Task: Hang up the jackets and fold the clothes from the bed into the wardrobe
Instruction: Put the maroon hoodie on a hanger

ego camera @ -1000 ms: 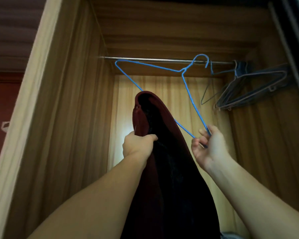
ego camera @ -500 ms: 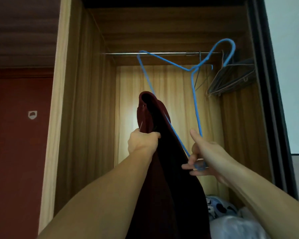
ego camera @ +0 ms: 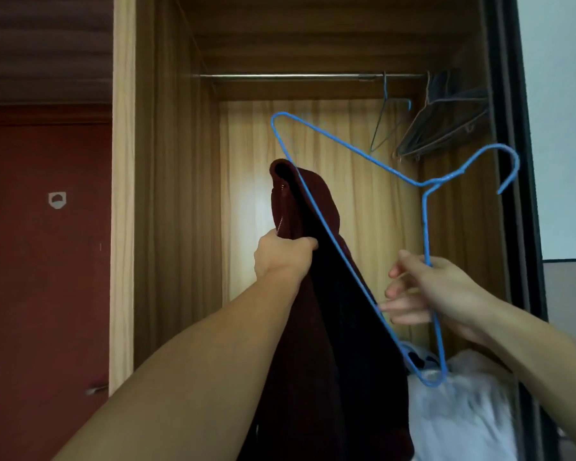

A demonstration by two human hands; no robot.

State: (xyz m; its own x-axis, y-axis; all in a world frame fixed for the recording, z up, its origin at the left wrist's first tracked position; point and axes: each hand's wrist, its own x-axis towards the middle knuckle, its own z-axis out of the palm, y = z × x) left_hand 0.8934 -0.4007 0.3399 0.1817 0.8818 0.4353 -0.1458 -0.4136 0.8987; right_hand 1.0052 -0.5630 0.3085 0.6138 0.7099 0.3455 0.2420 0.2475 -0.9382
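Both forearms in shot are bare right up to the frame edge, no sleeves, and the left hand [ego camera: 281,252] and right hand [ego camera: 446,287] wear no gloves, rings or watch.

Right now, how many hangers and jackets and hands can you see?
Blue hanger: 1, held by the right hand.
Dark hangers on the rail: a bunch, too tangled to count.
Dark red jacket: 1.
Hands: 2, left hand, right hand.
Total counted: 4.

Matt dark-red cloth jacket [ego camera: 313,294], blue coated wire hanger [ego camera: 424,224], shiny metal rail [ego camera: 280,75], grained wood wardrobe [ego camera: 177,161].
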